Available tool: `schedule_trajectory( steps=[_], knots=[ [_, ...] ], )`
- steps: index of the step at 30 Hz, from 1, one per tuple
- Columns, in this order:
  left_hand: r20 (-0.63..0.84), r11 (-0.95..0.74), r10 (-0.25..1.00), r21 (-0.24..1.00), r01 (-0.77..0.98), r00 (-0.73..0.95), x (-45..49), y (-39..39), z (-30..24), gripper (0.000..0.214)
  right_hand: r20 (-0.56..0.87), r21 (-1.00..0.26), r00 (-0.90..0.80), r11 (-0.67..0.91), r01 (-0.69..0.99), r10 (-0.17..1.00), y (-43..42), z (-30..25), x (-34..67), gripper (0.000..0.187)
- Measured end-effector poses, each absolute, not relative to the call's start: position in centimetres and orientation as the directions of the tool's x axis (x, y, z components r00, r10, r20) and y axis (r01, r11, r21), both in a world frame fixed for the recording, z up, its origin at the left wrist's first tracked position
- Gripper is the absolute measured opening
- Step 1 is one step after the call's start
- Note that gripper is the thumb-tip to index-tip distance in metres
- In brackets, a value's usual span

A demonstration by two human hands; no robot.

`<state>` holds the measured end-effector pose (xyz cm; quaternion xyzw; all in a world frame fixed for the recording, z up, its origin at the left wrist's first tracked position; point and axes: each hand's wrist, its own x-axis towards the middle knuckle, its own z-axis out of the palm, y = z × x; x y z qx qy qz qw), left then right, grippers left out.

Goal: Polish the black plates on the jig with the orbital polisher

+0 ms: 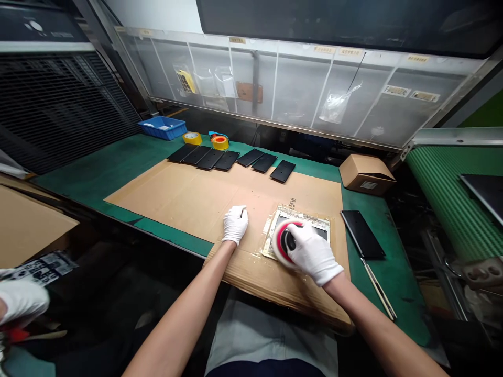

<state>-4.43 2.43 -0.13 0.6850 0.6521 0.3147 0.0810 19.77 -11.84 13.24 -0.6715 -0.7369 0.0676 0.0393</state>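
My right hand (312,253), in a white glove, grips a round red-and-black pad (285,242) and presses it onto a flat rectangular panel in clear plastic film (302,222). That panel lies on a large cardboard sheet (176,199). My left hand (236,224), also gloved, rests curled on the cardboard just left of the panel and holds nothing. Several black rectangular panels (231,159) lie in a row along the sheet's far edge. Another black panel (363,234) lies on the green mat to the right, beside a long thin strip (379,289).
A blue tray (163,127) and two tape rolls (192,137) stand on the green mat (129,157) at the back, with a cardboard box (367,174) at the right. A green conveyor belt (444,193) runs along the right. A co-worker's gloved hand (21,301) shows at the lower left.
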Motion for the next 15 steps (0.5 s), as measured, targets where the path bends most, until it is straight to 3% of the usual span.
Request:
schedule_trajectory(
  steps=[4,15],
  knots=[
    [0.330,-0.124,0.941,0.540,0.833,-0.074,-4.6,2.6,-0.3,0.030,-0.034,-0.151,-0.144,0.138,0.979,0.989,-11.7,13.4,19.4,0.037],
    [0.314,-0.114,0.946,0.543,0.832,-0.075,-4.2,2.6,0.0,0.030,-0.011,-0.102,0.086,-0.087,0.991,0.996,-16.3,11.4,27.2,0.035]
  ],
)
